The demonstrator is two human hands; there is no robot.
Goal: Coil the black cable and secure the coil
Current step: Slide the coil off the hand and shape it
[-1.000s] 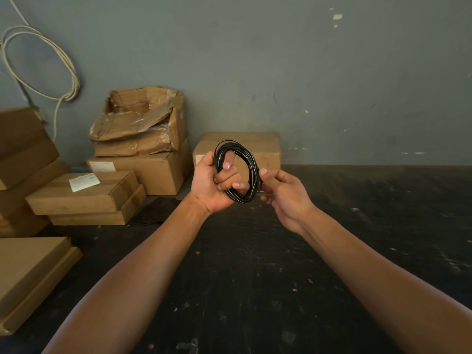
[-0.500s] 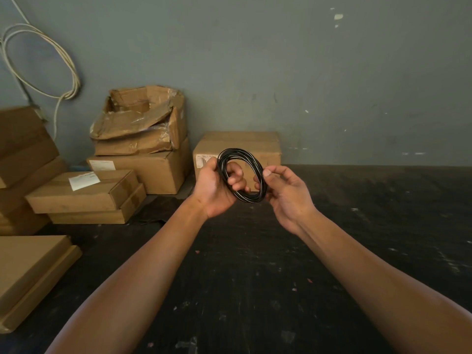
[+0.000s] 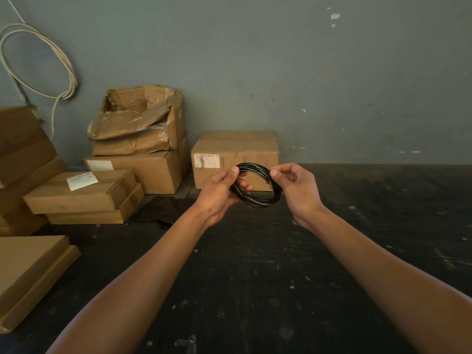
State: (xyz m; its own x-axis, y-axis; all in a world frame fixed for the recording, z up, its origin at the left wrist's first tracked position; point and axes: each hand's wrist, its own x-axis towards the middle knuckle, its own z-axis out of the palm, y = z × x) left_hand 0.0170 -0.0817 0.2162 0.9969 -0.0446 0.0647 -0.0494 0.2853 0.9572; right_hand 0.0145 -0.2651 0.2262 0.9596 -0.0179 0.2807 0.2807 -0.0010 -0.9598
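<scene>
The black cable (image 3: 258,199) is wound into a small coil of several loops with a thin white stripe. I hold it in the air in front of me, tilted nearly flat. My left hand (image 3: 219,192) pinches the coil's left side, thumb on top and fingers underneath. My right hand (image 3: 296,190) pinches its right side with thumb and forefinger. No loose cable end or tie shows.
A dark, scuffed floor (image 3: 255,277) lies below my arms. A cardboard box (image 3: 235,152) stands against the grey wall just behind the coil. More boxes (image 3: 102,185) are stacked at the left, and a pale cable loop (image 3: 51,65) hangs on the wall.
The coil has tipped from upright to nearly flat and moved a little lower. My left hand shifted from gripping through the loop to pinching its left edge; my right hand took the right edge.
</scene>
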